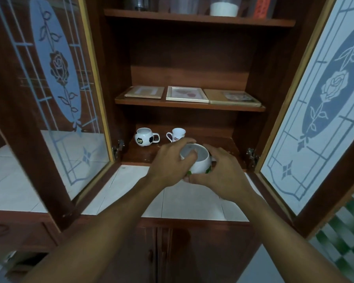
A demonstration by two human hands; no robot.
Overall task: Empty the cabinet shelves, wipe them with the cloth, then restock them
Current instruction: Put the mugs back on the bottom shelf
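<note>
White mug [200,166], near edge of bottom shelf [143,154]: my left hand [170,164] grips its rim, my right hand [221,176] cups it.

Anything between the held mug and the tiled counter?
Nothing visible. Left hand and right hand hold the mug at the shelf's front edge, by the counter; football mug and small cup stand behind it.

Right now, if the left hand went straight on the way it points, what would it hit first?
Probably the small red-printed cup just behind the left hand and the white mug it grips, though depth is unclear.
</note>
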